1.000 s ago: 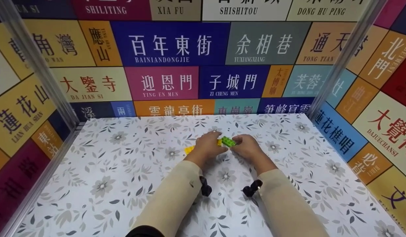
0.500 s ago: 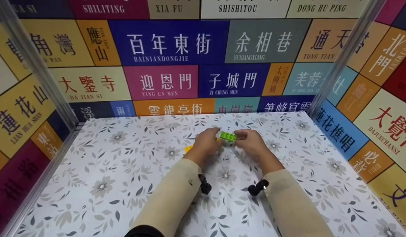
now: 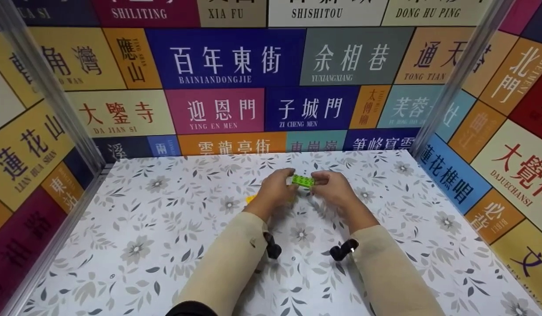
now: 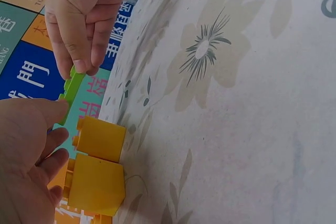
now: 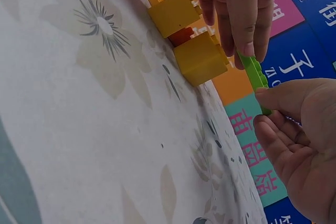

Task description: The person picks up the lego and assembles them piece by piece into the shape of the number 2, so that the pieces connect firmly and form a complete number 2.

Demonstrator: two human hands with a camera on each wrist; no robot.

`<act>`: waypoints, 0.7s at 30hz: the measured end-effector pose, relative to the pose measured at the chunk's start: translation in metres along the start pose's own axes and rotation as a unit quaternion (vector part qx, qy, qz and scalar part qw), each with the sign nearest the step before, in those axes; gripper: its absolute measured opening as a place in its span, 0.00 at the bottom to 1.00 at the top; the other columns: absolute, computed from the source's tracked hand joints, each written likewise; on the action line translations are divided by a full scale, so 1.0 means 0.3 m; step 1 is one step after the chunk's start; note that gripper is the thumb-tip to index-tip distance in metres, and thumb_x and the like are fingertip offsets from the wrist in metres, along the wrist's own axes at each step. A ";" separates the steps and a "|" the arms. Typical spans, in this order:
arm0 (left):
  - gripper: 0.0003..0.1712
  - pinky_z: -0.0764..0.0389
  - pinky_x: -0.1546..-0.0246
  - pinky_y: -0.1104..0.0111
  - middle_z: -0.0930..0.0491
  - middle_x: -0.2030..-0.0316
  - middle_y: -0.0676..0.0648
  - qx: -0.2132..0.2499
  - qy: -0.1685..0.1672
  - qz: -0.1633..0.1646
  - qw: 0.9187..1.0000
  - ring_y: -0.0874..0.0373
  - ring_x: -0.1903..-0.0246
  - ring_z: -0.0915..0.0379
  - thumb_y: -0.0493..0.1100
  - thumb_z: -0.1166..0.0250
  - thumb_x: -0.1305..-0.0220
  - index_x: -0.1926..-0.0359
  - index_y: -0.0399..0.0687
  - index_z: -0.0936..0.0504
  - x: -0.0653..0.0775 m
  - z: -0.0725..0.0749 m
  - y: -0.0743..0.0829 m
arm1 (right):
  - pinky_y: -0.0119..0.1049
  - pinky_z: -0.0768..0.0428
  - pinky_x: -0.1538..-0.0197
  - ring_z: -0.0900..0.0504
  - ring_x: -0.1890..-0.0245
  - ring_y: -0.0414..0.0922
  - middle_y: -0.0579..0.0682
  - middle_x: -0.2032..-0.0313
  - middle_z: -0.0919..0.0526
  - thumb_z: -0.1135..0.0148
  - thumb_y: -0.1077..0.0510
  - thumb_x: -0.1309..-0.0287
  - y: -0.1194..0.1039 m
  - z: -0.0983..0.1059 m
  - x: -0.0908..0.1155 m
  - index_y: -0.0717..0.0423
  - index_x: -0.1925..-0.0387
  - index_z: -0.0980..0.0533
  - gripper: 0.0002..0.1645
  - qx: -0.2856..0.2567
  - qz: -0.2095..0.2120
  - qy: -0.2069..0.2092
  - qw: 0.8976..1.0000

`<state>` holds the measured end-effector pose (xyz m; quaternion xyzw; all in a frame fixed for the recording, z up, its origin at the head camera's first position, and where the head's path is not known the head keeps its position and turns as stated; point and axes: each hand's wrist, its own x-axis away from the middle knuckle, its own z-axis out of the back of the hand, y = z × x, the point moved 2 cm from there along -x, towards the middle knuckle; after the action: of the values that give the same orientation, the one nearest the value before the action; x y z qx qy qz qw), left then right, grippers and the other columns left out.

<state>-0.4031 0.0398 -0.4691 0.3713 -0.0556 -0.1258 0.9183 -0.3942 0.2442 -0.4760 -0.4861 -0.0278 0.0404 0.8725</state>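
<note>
A thin green toy building brick (image 3: pixel 303 180) with studs on top is held up off the table between both hands. My left hand (image 3: pixel 275 188) pinches one end of it between thumb and fingers. The other end is pinched by my right hand (image 3: pixel 334 188). Two chunky yellow bricks stand below, near the left hand; in the left wrist view one yellow brick (image 4: pixel 102 139) is beside another yellow brick (image 4: pixel 97 182). A red-orange brick (image 5: pixel 181 36) shows between them in the right wrist view. From the head, my left hand hides most of these bricks.
A white table (image 3: pixel 187 263) with a grey leaf and flower pattern lies under the hands. Colourful sign-covered panels (image 3: pixel 227 57) rise behind it and at both sides. Small black devices, including one on the right sleeve (image 3: pixel 343 250), sit at the wrists.
The green brick has risen slightly and swung from a slanted to a more level position. My right hand has shifted up with it and taken a grip on its right end. My left hand barely moves.
</note>
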 end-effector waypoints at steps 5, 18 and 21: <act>0.30 0.35 0.19 0.54 0.24 0.26 0.52 0.046 -0.002 0.013 0.999 0.54 0.21 0.35 0.48 0.35 0.22 0.23 0.57 0.27 -0.002 0.009 -0.003 | 0.49 0.17 0.33 0.18 0.32 0.57 0.60 0.34 0.17 0.30 0.58 0.32 -0.016 0.003 0.002 0.60 0.28 0.25 0.33 0.000 -0.010 -0.007 1.000; 0.29 0.30 0.22 0.54 0.22 0.28 0.52 0.089 0.016 -0.007 0.996 0.54 0.24 0.31 0.50 0.33 0.23 0.25 0.58 0.25 0.049 0.067 -0.051 | 0.48 0.16 0.33 0.17 0.33 0.54 0.55 0.32 0.17 0.27 0.55 0.33 -0.064 -0.021 0.024 0.54 0.30 0.22 0.32 -0.024 0.009 -0.004 1.000; 0.29 0.30 0.21 0.53 0.22 0.28 0.52 0.087 0.020 -0.015 0.996 0.54 0.24 0.31 0.51 0.32 0.24 0.25 0.59 0.24 0.073 0.089 -0.061 | 0.47 0.15 0.34 0.17 0.34 0.53 0.54 0.33 0.16 0.27 0.54 0.33 -0.079 -0.032 0.039 0.51 0.30 0.21 0.31 -0.031 0.010 -0.008 0.999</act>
<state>-0.3908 0.0034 -0.4624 0.4533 -0.0421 -0.1271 0.8812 -0.3806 0.2248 -0.4607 -0.5126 -0.0312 0.0521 0.8565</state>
